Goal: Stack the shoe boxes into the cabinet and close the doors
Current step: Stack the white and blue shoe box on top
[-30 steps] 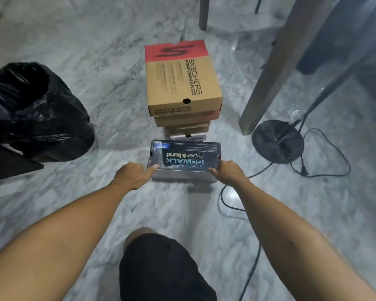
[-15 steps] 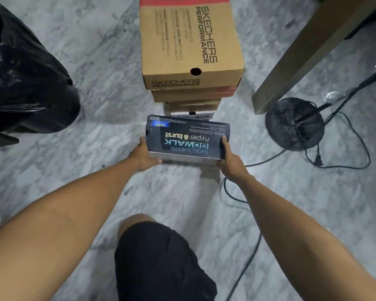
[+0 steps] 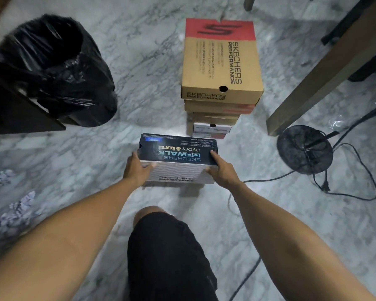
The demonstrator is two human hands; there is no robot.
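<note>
Between my two hands sits the dark Skechers Go Walk shoe box point(image 3: 178, 156), lid up, its print upside down to me. My left hand point(image 3: 137, 170) has a grip on its left end, thumb laid across the pale front wall and fingers curled round the corner. My right hand point(image 3: 223, 170) takes the right end the same way, one finger up along the lid edge. Whether the box rests on the marble floor point(image 3: 152, 61) or hangs just above it I cannot tell.

Beyond the grip and a little right stands a stack of shoe boxes point(image 3: 215, 111), topped by a brown Skechers Performance box point(image 3: 220, 59) with a red end. Right of my right hand are a wooden leg point(image 3: 326, 77), a round black stand base point(image 3: 304, 148) and a loose black cable point(image 3: 356, 170). Far left of my left hand stands a bin lined with a black plastic bag point(image 3: 59, 70). Below the grip is my knee in black shorts point(image 3: 167, 257).
</note>
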